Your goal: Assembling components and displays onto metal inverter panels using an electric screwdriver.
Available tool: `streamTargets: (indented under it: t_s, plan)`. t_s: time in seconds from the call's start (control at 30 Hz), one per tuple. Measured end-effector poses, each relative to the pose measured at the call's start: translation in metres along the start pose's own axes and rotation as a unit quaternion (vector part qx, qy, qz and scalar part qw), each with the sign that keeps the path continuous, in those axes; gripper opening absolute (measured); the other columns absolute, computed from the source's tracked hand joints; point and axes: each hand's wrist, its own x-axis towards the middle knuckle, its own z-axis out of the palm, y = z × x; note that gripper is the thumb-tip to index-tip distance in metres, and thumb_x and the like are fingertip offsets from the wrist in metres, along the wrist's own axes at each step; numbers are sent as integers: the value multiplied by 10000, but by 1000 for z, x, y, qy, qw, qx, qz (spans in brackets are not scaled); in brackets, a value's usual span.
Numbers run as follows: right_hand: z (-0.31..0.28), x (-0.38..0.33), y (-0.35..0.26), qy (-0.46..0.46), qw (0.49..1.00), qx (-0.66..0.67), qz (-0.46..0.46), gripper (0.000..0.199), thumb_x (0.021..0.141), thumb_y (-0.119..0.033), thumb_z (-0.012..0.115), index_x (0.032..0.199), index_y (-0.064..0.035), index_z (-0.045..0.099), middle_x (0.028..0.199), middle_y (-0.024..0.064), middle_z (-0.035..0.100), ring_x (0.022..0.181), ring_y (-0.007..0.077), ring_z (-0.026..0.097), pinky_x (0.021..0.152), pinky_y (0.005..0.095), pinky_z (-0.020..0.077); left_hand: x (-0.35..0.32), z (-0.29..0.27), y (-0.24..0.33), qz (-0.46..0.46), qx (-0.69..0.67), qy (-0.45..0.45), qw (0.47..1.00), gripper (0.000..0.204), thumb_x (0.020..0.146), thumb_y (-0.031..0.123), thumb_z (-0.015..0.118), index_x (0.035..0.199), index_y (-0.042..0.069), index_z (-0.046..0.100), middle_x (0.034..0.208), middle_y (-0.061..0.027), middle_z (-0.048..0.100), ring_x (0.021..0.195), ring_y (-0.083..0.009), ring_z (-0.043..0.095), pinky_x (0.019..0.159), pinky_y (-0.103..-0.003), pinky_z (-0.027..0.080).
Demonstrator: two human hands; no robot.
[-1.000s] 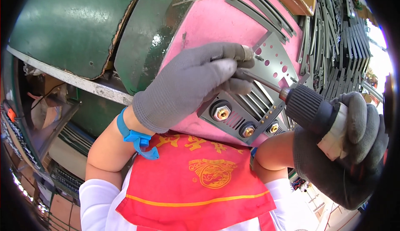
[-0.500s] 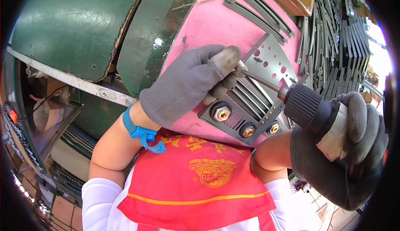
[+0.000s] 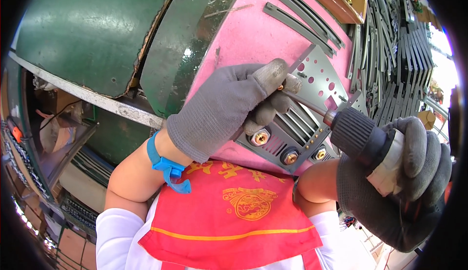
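Note:
My right hand (image 3: 412, 172), in a dark grey glove, is wrapped around a black electric screwdriver (image 3: 358, 133). Its long steel bit (image 3: 308, 103) points left, up to the fingertips of my left hand (image 3: 219, 106). That gloved hand is closed, with thumb and fingers pinching a small brass-coloured screw (image 3: 280, 87) at the bit's tip; most of the screw is hidden. Beneath both lies a grey metal plate assembly (image 3: 319, 67) with round holes, slots and two upright studs. Large brass nuts (image 3: 290, 158) sit in its near part, and small brass screw heads (image 3: 312, 141) line one strip.
Pink sheeting (image 3: 239, 36) covers the bench under the assembly. Curved grey metal strips (image 3: 297, 24) lie beyond it. A box (image 3: 358, 14) of small brass-coloured pieces stands at the far right, beside stacks of dark metal bars (image 3: 373, 60). Green boards (image 3: 87, 31) spread at the left.
My left fingertips and the bit tip have moved slightly nearer and to the right. The screwdriver stays in my right hand, and the whole view has shifted a little.

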Motion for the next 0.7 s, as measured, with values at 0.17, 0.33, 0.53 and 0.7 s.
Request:
streamTargets:
  t_s: [0.17,0.33,0.53,0.7]
  plan:
    - [-12,0,-13,2,990,-121,-70,230,647,-124,658,719,-135,440,659,-35,456,579,69,452,693,235,362,0,-4,-5,13,-43,-42,998,458,1000,428,498,1151,10,609,805,28,522,597,-36,393,512,-186,328]
    - [-23,-2,-27,-14,942,-299,-149,213,657,-103,633,722,-126,432,681,-23,459,598,83,449,697,239,353,1,-6,-8,-3,-37,-51,998,474,1001,421,499,1200,0,588,837,29,503,606,-41,376,509,-183,318]
    - [-28,-3,-30,-33,914,-370,-164,199,667,-94,614,714,-120,423,695,-10,451,611,97,440,696,247,341,-2,-6,-8,13,-35,-62,997,481,1006,412,493,1234,-1,585,808,25,499,612,-44,390,522,-184,336]
    - [-27,-2,-22,-57,950,-296,-88,193,675,-101,603,690,-117,411,696,5,426,615,109,424,687,263,325,-9,-12,-21,197,311,141,919,357,906,138,632,1236,6,605,756,38,464,646,-42,380,561,-204,346]
